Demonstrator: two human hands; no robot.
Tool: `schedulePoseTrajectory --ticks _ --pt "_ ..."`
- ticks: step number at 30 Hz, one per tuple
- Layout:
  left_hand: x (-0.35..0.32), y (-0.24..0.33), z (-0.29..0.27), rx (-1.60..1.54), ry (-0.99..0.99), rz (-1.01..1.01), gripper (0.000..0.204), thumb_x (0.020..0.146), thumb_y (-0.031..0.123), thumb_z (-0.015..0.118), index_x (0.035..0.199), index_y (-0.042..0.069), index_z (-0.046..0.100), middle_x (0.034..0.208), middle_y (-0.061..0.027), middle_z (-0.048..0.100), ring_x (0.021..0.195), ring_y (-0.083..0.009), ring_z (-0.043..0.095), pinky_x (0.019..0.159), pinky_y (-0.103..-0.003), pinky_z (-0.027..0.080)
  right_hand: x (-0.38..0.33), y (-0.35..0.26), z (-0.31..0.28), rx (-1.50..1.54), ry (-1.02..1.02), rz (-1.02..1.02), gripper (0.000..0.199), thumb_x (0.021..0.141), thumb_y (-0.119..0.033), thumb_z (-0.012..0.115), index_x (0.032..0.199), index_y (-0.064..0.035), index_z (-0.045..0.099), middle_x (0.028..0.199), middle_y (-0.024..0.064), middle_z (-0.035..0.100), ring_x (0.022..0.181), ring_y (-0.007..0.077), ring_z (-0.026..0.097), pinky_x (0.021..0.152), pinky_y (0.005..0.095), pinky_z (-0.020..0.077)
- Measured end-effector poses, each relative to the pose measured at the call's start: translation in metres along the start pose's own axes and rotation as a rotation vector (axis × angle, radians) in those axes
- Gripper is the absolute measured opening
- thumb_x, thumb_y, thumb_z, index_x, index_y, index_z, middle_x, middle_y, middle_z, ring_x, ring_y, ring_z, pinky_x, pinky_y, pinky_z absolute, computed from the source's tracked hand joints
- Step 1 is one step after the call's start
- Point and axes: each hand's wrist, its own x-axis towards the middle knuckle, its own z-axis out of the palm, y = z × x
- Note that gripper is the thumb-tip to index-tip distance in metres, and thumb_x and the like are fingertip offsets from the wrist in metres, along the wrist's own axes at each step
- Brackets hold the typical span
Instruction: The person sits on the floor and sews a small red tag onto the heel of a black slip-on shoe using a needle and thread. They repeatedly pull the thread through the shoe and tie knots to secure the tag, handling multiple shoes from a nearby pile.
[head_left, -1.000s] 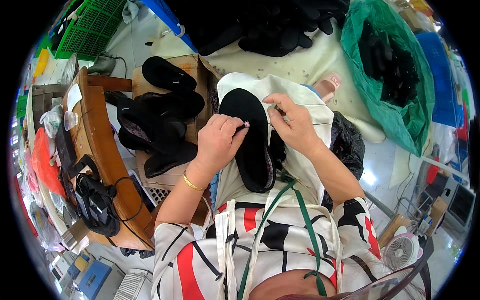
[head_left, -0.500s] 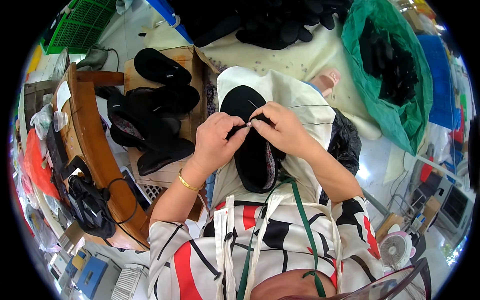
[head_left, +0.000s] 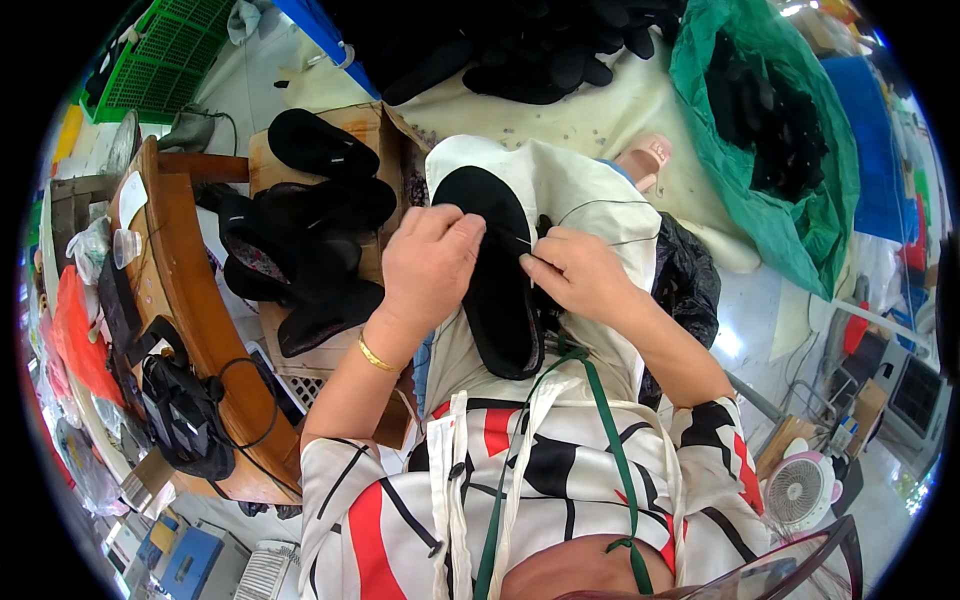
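Observation:
A black cloth shoe (head_left: 502, 315) lies on my lap over a white apron (head_left: 570, 170), its toe pointing away from me. My left hand (head_left: 432, 262) is closed on the shoe's left edge near the middle, fingertips pinched together. On the other side, my right hand (head_left: 583, 270) pinches a thin needle (head_left: 524, 241), whose bright tip sticks out toward the shoe. A dark thread (head_left: 610, 203) loops over the apron beyond my right hand. My fingers hide part of the shoe's upper.
Several finished-looking black shoes (head_left: 325, 145) sit on a cardboard box (head_left: 395, 140) at left, beside a wooden chair (head_left: 185, 330). A heap of black pieces (head_left: 540, 50) lies at the far side. At right stand a green sack (head_left: 690, 80) and a black plastic bag (head_left: 690, 280).
My hands have moved apart from their meeting point over the shoe. The left went to the shoe's left edge, the right slightly right. The shoe has turned, showing its inside less.

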Motion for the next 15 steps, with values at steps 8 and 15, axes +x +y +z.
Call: schedulePoseTrajectory --ticks 8,15 --pt "0.000 0.015 -0.003 0.029 -0.114 -0.057 0.041 0.072 0.015 0.079 0.109 0.008 0.064 0.102 -0.0108 0.062 0.092 -0.0309 0.060 0.072 -0.039 0.052 0.015 -0.018 0.000 0.355 0.473 -0.096 0.026 0.102 -0.021 0.054 0.091 -0.0007 0.067 0.079 0.0091 0.061 0.072 0.0223 0.060 0.078 0.0358 0.0499" --pt "-0.005 0.010 0.010 0.168 -0.010 -0.015 0.036 0.070 0.009 0.075 0.104 0.007 0.065 0.097 -0.0097 0.063 0.088 -0.0297 0.062 0.071 -0.038 0.053 0.005 -0.035 0.044 1.251 0.349 -0.010 0.043 0.109 -0.032 0.039 0.077 -0.0047 0.046 0.072 0.0010 0.048 0.071 0.0121 0.049 0.081 0.0308 0.0466"
